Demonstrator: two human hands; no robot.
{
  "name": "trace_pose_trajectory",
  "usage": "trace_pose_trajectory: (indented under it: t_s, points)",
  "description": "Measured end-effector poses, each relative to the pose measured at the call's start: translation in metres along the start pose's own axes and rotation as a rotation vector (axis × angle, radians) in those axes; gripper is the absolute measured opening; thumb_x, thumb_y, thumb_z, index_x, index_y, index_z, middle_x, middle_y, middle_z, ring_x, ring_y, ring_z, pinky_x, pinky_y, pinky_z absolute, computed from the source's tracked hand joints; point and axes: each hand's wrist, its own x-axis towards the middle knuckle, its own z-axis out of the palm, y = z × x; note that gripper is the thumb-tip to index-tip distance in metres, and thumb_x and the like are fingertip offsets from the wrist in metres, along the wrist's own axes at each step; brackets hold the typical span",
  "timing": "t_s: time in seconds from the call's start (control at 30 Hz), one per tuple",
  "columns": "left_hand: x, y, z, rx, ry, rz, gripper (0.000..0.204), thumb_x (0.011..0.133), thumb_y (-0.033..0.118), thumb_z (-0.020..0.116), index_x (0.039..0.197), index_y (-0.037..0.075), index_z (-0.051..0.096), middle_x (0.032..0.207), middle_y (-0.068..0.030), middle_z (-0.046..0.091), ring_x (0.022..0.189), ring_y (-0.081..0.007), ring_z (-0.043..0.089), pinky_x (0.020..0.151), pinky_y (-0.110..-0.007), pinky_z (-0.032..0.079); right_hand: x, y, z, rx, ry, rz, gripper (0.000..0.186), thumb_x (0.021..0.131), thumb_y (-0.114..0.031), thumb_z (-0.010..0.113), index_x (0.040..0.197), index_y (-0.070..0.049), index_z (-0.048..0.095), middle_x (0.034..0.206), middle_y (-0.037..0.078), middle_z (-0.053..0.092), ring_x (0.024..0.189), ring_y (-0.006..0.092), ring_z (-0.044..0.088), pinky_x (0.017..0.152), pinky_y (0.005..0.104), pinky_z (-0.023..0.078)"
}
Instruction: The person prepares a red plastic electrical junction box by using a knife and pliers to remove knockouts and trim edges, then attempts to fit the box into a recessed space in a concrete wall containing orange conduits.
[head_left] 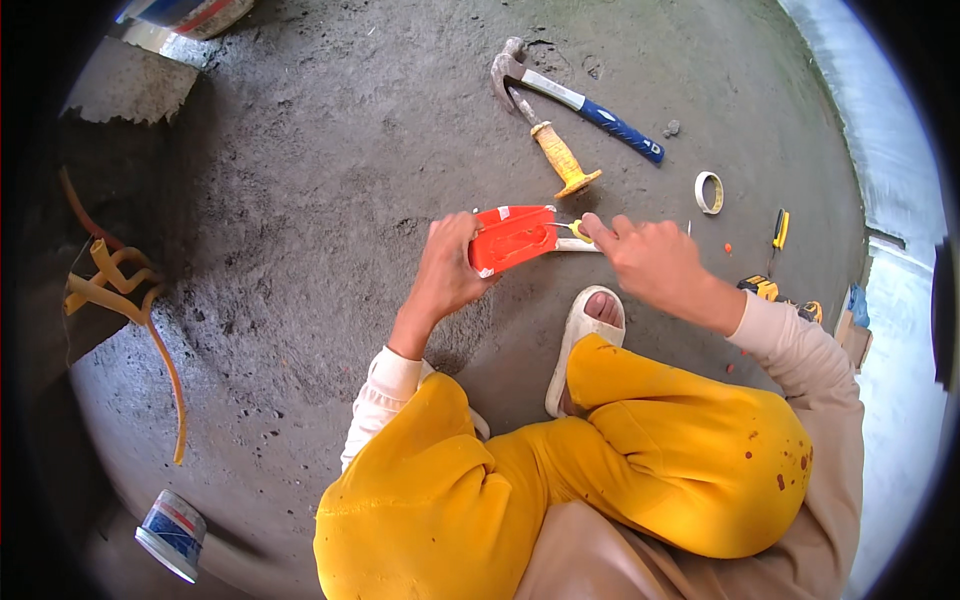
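Observation:
An orange-red plastic box (500, 240), open on its upper face and with white patches at its corners, is held in front of me above the floor. My left hand (448, 265) is closed around its left end. My right hand (655, 262) grips a thin screwdriver (578, 231) with a yellow handle. The tool's shaft points left, its tip at the box's right side. Just beneath that shaft, a white strip or tube (580, 245) extends from the box toward the right hand; whether it is joined to the box I cannot tell.
Beyond my hands lie a blue-handled claw hammer (620, 128) and a yellow-gripped chisel (560, 158). A tape roll (700, 193), a yellow-black hand tool (780, 230) and a yellow-black power tool (760, 288) lie right. Orange conduits (125, 285) rise at left, near a tipped bucket (172, 532).

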Motion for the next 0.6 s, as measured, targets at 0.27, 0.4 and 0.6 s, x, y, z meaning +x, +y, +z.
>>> trace_pose_trajectory:
  t_s: [0.27,0.4,0.6]
  points:
    - [0.000,-0.002,0.001,-0.037,-0.006,-0.008,0.045,0.063,0.011,0.083,0.097,0.007,0.054,0.089,-0.0102,0.056,0.088,-0.0311,0.054,0.080,-0.039,0.039,-0.001,0.003,0.007,0.243,0.012,0.066,0.034,0.091,-0.015,0.060,0.124,-0.008,0.057,0.080,0.015,0.067,0.064,0.0346,0.069,0.052,0.0442,0.054]
    - [0.001,0.000,0.005,-0.047,-0.008,-0.003,0.046,0.062,0.011,0.084,0.097,0.007,0.054,0.090,-0.0101,0.056,0.089,-0.0310,0.054,0.080,-0.039,0.039,-0.001,-0.006,0.003,0.031,-0.087,0.035,0.033,0.096,-0.019,0.057,0.128,-0.010,0.056,0.084,0.016,0.068,0.067,0.0360,0.069,0.056,0.0466,0.054]
    - [0.001,-0.004,0.006,-0.043,0.032,0.046,0.044,0.063,0.013,0.086,0.092,0.008,0.053,0.086,-0.0100,0.053,0.084,-0.0312,0.054,0.080,-0.038,0.039,0.009,0.013,0.023,0.435,-0.236,0.118,0.035,0.098,-0.019,0.055,0.133,-0.012,0.054,0.077,0.017,0.068,0.070,0.0408,0.067,0.061,0.0512,0.053]
